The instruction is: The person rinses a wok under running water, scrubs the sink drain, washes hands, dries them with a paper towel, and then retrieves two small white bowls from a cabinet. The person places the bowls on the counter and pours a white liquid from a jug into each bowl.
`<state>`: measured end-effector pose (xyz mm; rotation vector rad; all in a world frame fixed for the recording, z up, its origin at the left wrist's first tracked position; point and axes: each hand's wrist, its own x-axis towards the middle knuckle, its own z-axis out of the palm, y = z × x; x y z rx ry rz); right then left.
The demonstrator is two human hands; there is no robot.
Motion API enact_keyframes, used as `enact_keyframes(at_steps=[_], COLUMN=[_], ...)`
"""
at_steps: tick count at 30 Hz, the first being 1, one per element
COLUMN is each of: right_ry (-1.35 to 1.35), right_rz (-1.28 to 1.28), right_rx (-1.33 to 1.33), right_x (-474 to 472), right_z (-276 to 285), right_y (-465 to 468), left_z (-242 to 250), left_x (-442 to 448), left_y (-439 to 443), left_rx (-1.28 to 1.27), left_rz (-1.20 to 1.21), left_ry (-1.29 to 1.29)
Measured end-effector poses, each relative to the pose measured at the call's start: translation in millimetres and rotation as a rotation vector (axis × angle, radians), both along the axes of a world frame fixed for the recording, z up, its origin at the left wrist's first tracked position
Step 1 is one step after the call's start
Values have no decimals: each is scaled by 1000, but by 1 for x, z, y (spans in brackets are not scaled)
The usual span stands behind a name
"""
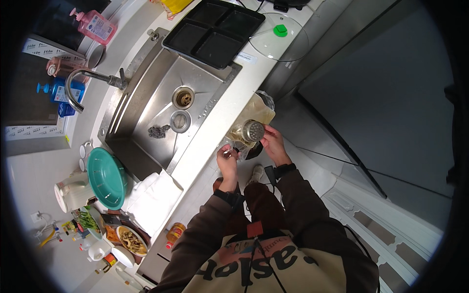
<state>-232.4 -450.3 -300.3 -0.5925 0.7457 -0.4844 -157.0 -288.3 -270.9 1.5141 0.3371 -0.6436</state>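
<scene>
A perforated metal sink strainer basket [253, 130] is at the fingertips of my right hand [274, 144], above a bin lined with a translucent plastic bag [254, 110]. My left hand [227, 161] pinches the near edge of the bag beside the counter. The bag hangs over the floor next to the counter's front edge, and some dark contents show under the strainer. In the steel sink [157, 99] are the drain opening [183, 97], a round metal drain piece [180, 121] and a dark steel wool scrubber [158, 131].
Beyond the sink, a black divided tray [216, 31] overlaps its rim beside a glass lid [269, 44]. A green basin [106, 178], a white cloth [155, 203] and dishes with food [131, 240] stand at left. A grey cabinet or refrigerator door [381, 91] is at right.
</scene>
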Motion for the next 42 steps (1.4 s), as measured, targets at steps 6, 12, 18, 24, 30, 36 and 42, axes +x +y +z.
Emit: enact_keyframes(at_steps=[6, 12, 18, 24, 30, 36, 42], right_ry=[474, 75, 509, 30, 444, 281, 231], right_rz=[122, -42, 196, -8, 113, 88, 110], right_rx=[-546, -140, -517, -183, -522, -436, -399], right_x=[13, 0, 12, 2, 13, -8, -15], right_z=[-11, 4, -6, 3, -6, 6, 47], right_y=[19, 4, 20, 10, 20, 7, 10], left_z=[3, 4, 6, 6, 6, 8, 12], left_x=[0, -3, -3, 0, 0, 0, 0], left_y=[1, -2, -2, 1, 1, 0, -3], left_rx=[-7, -16, 16, 49, 34, 63, 35], left_rz=[-27, -10, -36, -78, -71, -95, -33], left_ry=[22, -19, -17, 17, -8, 15, 0])
